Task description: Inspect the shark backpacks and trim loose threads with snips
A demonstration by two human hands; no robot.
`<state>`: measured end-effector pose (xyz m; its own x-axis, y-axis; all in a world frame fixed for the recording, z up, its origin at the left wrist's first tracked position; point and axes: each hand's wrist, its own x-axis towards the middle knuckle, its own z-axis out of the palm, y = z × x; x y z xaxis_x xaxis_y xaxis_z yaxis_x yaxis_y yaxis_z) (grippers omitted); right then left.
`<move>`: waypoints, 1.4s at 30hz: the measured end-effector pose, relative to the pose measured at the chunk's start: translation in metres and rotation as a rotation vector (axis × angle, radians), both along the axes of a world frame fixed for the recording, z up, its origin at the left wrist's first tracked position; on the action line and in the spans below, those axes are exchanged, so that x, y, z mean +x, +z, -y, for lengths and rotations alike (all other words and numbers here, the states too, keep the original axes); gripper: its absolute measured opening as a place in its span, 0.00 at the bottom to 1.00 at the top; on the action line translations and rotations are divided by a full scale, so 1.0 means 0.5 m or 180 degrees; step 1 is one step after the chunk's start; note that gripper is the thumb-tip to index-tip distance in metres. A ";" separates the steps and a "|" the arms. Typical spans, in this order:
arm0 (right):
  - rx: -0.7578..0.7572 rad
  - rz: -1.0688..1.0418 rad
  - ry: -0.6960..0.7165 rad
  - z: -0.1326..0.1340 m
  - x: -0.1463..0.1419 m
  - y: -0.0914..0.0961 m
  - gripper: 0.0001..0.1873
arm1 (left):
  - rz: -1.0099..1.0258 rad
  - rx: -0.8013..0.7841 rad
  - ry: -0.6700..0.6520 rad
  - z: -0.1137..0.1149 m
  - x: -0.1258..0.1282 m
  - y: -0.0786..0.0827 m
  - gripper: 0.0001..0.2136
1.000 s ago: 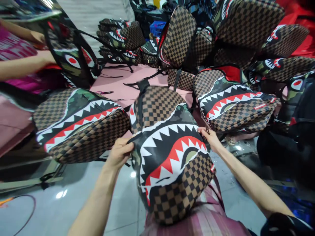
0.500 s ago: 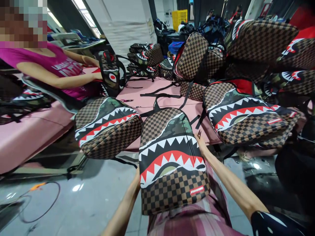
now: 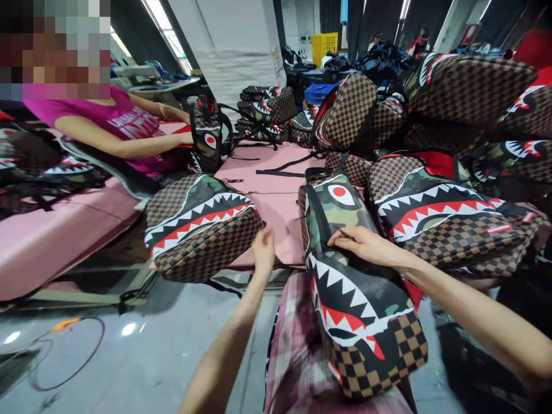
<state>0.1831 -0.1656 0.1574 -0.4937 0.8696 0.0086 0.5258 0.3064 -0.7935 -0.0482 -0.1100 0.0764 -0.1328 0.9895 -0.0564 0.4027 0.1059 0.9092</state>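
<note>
A shark-mouth backpack [image 3: 345,276], checkered and camouflage, stands tilted on my lap, its side with a red-and-white eye facing me. My right hand [image 3: 366,244] rests against that side, its fingers closed round small dark thread snips [image 3: 344,233], partly hidden. My left hand [image 3: 264,250] is raised off the backpack on my lap, fingers curled together; whatever they hold, if anything, does not show. Close to it, a second shark-mouth backpack [image 3: 202,227] lies at the table's edge. Another backpack [image 3: 435,207] lies to the right, its red lining showing.
A pink-topped table [image 3: 276,178] stretches ahead, with black straps [image 3: 284,171] lying on it. Stacked backpacks [image 3: 470,92] rise at the right and more [image 3: 267,109] at the back. On the left, a person in a pink shirt [image 3: 129,123] handles a small bag [image 3: 209,135].
The backpack on my lap has turned from its front to its side. My left hand has come up from its left edge towards the table. My right hand now lies over its side.
</note>
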 end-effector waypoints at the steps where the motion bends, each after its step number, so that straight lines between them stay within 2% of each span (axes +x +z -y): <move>1: -0.0168 -0.0145 -0.0021 0.000 -0.005 -0.009 0.13 | -0.0130 0.0320 -0.0082 -0.016 0.013 0.023 0.13; 2: -0.0263 -0.0244 0.0059 0.002 -0.011 -0.010 0.14 | -0.0383 0.0824 -0.0390 -0.030 0.029 0.048 0.14; 3: -0.0273 -0.0240 0.0197 0.005 -0.017 -0.006 0.14 | -0.0726 0.1333 -0.1013 -0.043 0.048 0.073 0.14; 5: -0.0077 0.0136 0.0418 0.012 -0.025 0.013 0.13 | -0.1506 0.1924 -0.2549 -0.060 0.090 0.116 0.18; 7: 0.0307 0.0795 0.0392 0.018 -0.024 0.030 0.12 | -0.2219 0.1967 -0.3455 -0.067 0.128 0.146 0.26; 8: 0.0513 0.1126 0.0315 0.020 -0.019 0.034 0.13 | -0.2497 0.1883 -0.3658 -0.067 0.143 0.155 0.30; 11: 0.0901 0.1763 0.0208 0.030 0.007 0.025 0.17 | -0.2979 0.1585 -0.3846 -0.062 0.167 0.165 0.37; 15: 0.1006 0.2055 0.0085 0.052 0.026 0.005 0.18 | -0.3292 0.1401 -0.3756 -0.050 0.177 0.151 0.44; 17: 0.0895 0.1876 -0.0007 0.065 0.018 0.001 0.16 | -0.3340 0.1537 -0.3583 -0.037 0.186 0.132 0.46; 20: 0.0472 0.1235 -0.0065 0.083 -0.004 -0.004 0.10 | -0.3291 0.1948 -0.3153 -0.013 0.203 0.095 0.46; 23: 0.0197 0.0713 -0.0086 0.095 -0.007 -0.009 0.11 | -0.3060 0.2206 -0.2905 -0.011 0.207 0.076 0.46; 25: 0.0301 0.0621 -0.0036 0.100 0.006 -0.011 0.10 | -0.2671 0.2325 -0.3111 -0.025 0.188 0.084 0.43; 27: 0.0423 0.0635 0.0056 0.103 0.025 -0.011 0.12 | -0.1988 0.2394 -0.3256 -0.036 0.150 0.106 0.32; 29: 0.0447 0.0672 0.0138 0.106 0.041 -0.011 0.14 | -0.1223 0.2305 -0.2893 -0.025 0.103 0.132 0.18; 31: 0.0495 0.0699 0.0159 0.109 0.051 -0.010 0.17 | -0.0724 0.1883 -0.2195 0.015 0.061 0.151 0.11; 32: 0.0541 0.0700 0.0164 0.111 0.052 -0.010 0.18 | -0.0593 0.1476 -0.1911 0.044 0.047 0.155 0.09; 33: 0.0607 0.0683 0.0178 0.114 0.052 -0.009 0.20 | -0.0482 0.0892 -0.1801 0.076 0.038 0.154 0.10; 36: 0.0909 0.0497 0.0305 0.134 0.041 -0.007 0.24 | 0.0197 -0.1492 -0.2135 0.165 0.036 0.134 0.21; 38: 0.1188 0.0335 0.0458 0.154 0.025 -0.009 0.23 | 0.0804 -0.2672 -0.2218 0.198 0.046 0.117 0.30; 40: 0.1462 0.0310 0.0660 0.177 0.004 -0.016 0.19 | 0.1103 -0.3192 -0.2089 0.208 0.054 0.105 0.36; 42: 0.1729 0.0480 0.0805 0.197 -0.016 -0.029 0.14 | 0.1119 -0.3375 -0.1908 0.207 0.058 0.097 0.36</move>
